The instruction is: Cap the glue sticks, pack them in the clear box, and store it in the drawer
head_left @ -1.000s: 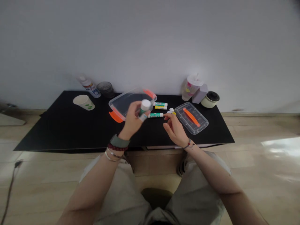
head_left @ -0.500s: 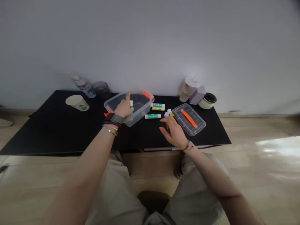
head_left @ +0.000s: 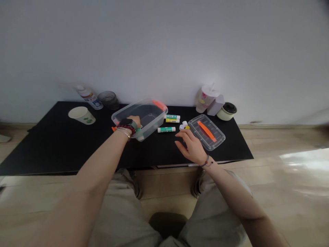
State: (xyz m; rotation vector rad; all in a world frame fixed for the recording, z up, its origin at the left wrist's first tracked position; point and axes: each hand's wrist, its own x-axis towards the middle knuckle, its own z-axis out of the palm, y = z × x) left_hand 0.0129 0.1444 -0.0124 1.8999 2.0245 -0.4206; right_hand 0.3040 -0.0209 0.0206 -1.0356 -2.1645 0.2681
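Three glue sticks [head_left: 166,129] lie on the black counter [head_left: 89,147] between a clear plastic box [head_left: 151,118] and its orange-handled lid [head_left: 206,132]. The left hand [head_left: 132,124] reaches inside the box; whether it grips anything cannot be told. The right hand [head_left: 191,145] is open, fingers spread, just beside the lid.

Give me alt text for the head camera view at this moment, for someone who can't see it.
From head height, a person's left hand reaches into a clear plastic box on a black table. The open right hand hovers beside a clear lid with an orange handle, near glue sticks.
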